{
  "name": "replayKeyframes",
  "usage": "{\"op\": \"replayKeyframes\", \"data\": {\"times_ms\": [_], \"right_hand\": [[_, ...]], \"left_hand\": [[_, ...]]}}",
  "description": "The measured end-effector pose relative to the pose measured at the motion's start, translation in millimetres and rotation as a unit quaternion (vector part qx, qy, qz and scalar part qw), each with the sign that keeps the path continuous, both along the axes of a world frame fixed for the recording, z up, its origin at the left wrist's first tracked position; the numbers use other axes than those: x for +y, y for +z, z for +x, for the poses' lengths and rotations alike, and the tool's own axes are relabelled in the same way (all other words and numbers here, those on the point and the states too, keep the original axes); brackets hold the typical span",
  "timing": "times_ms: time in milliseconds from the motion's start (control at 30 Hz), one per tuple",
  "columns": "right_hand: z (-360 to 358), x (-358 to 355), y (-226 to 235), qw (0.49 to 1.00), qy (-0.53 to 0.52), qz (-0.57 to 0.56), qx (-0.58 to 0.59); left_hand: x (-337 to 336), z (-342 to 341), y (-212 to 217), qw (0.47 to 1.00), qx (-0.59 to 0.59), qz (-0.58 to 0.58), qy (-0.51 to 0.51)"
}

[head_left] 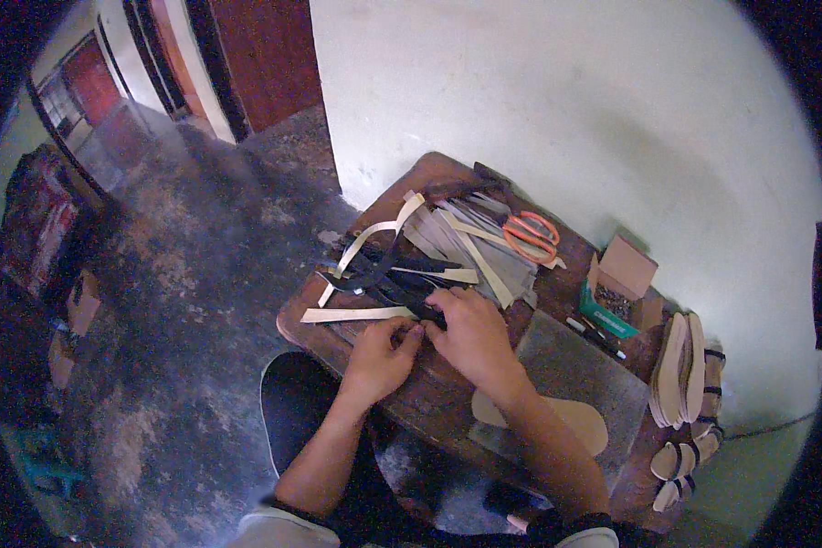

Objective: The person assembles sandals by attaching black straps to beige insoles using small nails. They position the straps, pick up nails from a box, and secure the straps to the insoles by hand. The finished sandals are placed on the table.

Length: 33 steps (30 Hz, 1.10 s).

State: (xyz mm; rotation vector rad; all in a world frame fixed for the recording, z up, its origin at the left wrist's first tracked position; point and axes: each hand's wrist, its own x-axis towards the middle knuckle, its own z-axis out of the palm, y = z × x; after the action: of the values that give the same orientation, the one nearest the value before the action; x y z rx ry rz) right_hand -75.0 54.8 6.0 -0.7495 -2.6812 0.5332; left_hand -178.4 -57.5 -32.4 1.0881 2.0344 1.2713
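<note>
Curling half closed mid-frame: left hand [384, 356] and right hand [472, 336], beside black straps [404, 290].
From here, I cannot tell their hold.

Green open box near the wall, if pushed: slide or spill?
Box likely slides rather than rolls, given its squared sides. Its small dark pieces may spill if tipped, since the flap stands open. They probably add weight.

Straps [411, 290] are lying left of strips [470, 242] on the worktop [438, 384], scissors [532, 239] resting on those strips. An open box [610, 321] is standing to their right, soles [669, 379] and sandals [674, 462] lying farther right.
</note>
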Motion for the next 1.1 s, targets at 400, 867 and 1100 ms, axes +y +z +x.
{"op": "replayKeyframes", "data": {"times_ms": [400, 867, 1100], "right_hand": [[31, 20, 7, 0.962, 0.030, -0.271, -0.008], [131, 3, 37, 0.867, 0.050, -0.496, 0.008], [190, -28, 42, 0.848, -0.042, -0.527, 0.040]], "left_hand": [[1, -6, 15, 0.966, -0.255, -0.037, -0.001], [6, 8, 20, 0.908, -0.410, 0.069, 0.044], [15, 58, 27, 0.896, -0.433, 0.059, -0.082]]}}
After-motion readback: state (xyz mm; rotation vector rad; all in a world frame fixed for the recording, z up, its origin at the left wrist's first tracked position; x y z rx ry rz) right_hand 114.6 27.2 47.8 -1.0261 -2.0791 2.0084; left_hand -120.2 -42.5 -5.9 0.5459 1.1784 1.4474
